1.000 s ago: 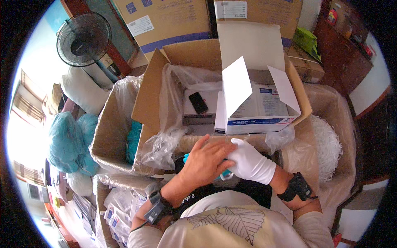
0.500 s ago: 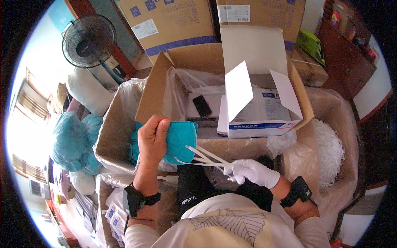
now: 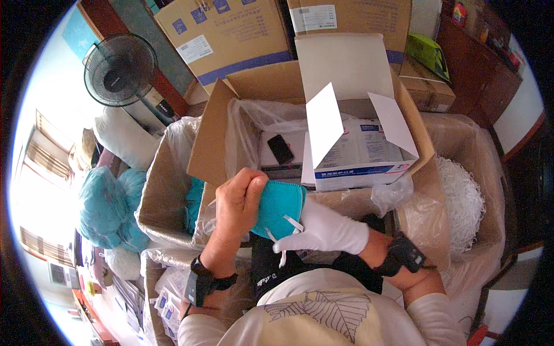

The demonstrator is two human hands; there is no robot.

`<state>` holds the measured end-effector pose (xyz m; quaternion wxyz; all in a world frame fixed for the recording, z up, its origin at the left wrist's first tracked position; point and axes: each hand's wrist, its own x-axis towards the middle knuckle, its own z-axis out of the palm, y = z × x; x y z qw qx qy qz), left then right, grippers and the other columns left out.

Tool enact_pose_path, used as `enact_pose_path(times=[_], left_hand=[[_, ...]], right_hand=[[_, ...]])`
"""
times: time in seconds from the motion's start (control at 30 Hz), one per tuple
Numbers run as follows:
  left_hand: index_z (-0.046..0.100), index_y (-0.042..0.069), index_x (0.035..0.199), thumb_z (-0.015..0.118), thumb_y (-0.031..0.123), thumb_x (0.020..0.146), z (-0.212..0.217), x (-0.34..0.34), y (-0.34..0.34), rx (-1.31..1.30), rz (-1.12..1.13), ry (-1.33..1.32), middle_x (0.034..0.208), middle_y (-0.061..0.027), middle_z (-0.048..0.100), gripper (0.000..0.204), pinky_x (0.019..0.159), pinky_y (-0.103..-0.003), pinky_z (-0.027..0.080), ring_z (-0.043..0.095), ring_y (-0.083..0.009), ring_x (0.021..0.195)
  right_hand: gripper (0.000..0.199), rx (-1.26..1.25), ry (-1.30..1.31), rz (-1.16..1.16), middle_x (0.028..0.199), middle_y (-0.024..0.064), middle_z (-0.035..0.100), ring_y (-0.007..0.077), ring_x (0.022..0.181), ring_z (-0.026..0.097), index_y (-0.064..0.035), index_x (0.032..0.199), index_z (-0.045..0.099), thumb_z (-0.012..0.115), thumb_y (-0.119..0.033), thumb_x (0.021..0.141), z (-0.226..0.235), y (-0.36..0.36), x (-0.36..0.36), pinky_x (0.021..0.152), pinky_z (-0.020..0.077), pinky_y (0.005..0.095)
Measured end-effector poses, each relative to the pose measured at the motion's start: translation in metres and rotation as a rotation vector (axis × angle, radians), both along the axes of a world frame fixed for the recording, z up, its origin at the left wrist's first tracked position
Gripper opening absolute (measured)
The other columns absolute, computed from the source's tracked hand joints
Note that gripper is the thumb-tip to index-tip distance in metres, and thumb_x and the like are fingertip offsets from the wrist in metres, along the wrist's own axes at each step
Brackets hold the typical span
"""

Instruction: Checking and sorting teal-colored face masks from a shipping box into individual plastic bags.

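In front of my body I hold a teal folded face mask (image 3: 281, 209) with white straps (image 3: 293, 222). My bare left hand (image 3: 238, 200) is closed round its left end, thumb on top. My right hand (image 3: 332, 229), in a white glove, is at the mask's right side. Its fingers go behind the mask and its thumb lies in front, beside the straps; the fingertips are hidden. Just beyond the hands is a white and blue box (image 3: 358, 177) with raised flaps, holding white packets (image 3: 366, 141). It sits inside a large open carton (image 3: 206, 135).
A black phone (image 3: 280, 149) lies in the carton. More teal masks (image 3: 194, 202) are in a plastic-lined box at left, near stuffed teal bags (image 3: 104, 207). White straps (image 3: 459, 202) are heaped at right. Behind stand tall cartons (image 3: 231, 40) and a fan (image 3: 120, 70).
The straps were drawn out to the right by my gloved hand; now they hang short and that hand is against the mask. My left hand and the mask have shifted right.
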<state>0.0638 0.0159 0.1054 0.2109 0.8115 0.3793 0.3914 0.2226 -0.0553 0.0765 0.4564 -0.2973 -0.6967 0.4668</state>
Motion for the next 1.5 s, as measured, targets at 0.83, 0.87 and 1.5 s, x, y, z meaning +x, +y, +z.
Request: enact_pose_path(times=[0.83, 0.87, 1.5], left_hand=[[0.02, 0.011, 0.137, 0.069, 0.038, 0.07, -0.068, 0.002, -0.042, -0.302, -0.749, 0.455, 0.099, -0.0219, 0.058, 0.086, 0.075, -0.044, 0.046, 0.057, -0.0382, 0.086], [0.02, 0.011, 0.137, 0.066, 0.038, 0.073, -0.068, 0.001, -0.041, -0.346, -0.712, 0.614, 0.093, -0.0215, 0.059, 0.083, 0.072, -0.045, 0.046, 0.058, -0.0374, 0.083], [0.058, 0.013, 0.106, 0.049, 0.029, 0.086, -0.085, -0.028, -0.034, -0.294, -0.41, 0.466, 0.067, -0.0124, 0.06, 0.027, 0.058, -0.039, 0.047, 0.06, -0.0289, 0.062]], right_hand=[[0.024, -0.306, -0.337, 0.263, 0.071, 0.0053, 0.05, 0.0142, 0.062, 0.047, -0.0042, 0.096, 0.055, 0.048, -0.026, 0.089, -0.069, -0.021, 0.009, 0.06, 0.0422, 0.0287], [0.027, -0.531, -0.384, 0.333, 0.069, 0.0041, 0.049, 0.013, 0.06, 0.046, -0.0043, 0.097, 0.055, 0.049, -0.029, 0.089, -0.062, -0.019, 0.013, 0.056, 0.0404, 0.0269], [0.028, -0.412, -0.465, -0.107, 0.071, 0.0103, 0.058, 0.0154, 0.065, 0.055, -0.0016, 0.091, 0.057, 0.052, -0.029, 0.088, -0.045, -0.033, 0.008, 0.062, 0.044, 0.03]])
